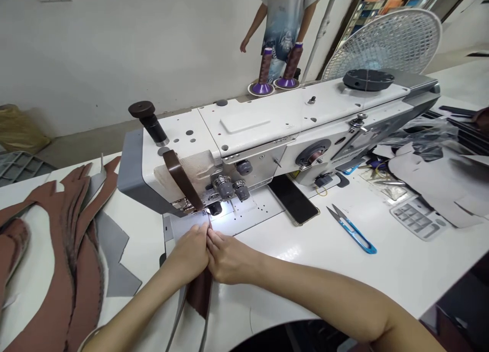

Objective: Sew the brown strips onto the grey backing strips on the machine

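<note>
A white industrial sewing machine point(183, 130) stands before me, its lamp lighting the needle area. Just in front of that area, my left hand point(192, 252) and my right hand point(231, 258) meet, knuckles touching. Both are closed on a dark brown leather-like strip point(200, 293), pinching its edge between thumbs and fingers. The strip hangs down below my hands toward the table's front edge. Its far end runs up toward the presser foot, where the stitching point is hidden by the machine head and a brown lever point(182, 179).
Brown cut pieces point(63, 229) and a grey piece point(112, 250) lie left. Right of the machine's needle area are a phone point(294, 199), blue thread snips point(353, 229) and pale scraps point(431, 179). Thread cones point(265, 69), a fan point(385, 41) and another person point(286, 21) are behind.
</note>
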The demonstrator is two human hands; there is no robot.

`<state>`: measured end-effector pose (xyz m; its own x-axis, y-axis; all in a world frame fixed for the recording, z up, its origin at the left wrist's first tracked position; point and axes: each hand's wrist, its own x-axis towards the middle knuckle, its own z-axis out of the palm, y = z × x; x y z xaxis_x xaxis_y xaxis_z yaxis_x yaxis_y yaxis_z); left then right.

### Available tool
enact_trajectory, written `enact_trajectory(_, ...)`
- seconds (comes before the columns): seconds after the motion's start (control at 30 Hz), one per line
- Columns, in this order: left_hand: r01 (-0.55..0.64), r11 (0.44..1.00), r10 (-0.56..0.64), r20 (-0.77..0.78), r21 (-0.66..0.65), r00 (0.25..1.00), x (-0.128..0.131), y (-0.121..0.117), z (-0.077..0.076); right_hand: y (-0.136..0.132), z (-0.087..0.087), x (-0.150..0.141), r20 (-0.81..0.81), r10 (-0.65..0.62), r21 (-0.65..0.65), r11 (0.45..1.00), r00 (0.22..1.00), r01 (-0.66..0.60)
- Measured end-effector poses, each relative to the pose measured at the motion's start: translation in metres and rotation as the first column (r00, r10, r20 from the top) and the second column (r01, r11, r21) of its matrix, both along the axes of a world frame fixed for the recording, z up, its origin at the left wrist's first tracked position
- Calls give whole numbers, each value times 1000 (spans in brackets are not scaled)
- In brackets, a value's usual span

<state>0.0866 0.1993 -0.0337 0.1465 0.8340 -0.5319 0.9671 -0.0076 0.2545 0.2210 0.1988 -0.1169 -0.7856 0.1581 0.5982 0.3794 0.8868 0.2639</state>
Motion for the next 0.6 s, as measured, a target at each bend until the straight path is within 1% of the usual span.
enact_trajectory(0.3, 25, 1000, -24, -21, 11, 999, -4, 4, -7, 5, -1, 1, 76, 1, 16, 1000, 997, -3)
enact_trajectory(0.43, 17, 1000, -17, -23, 1, 1000, -2, 4, -3, 6, -1, 2, 113, 22, -16, 1000, 993, -20)
enact_trajectory(0.6, -11, 1000, 11, 13, -14, 1000, 1, 2, 2, 4, 2, 3, 82, 56, -41, 998, 995, -53)
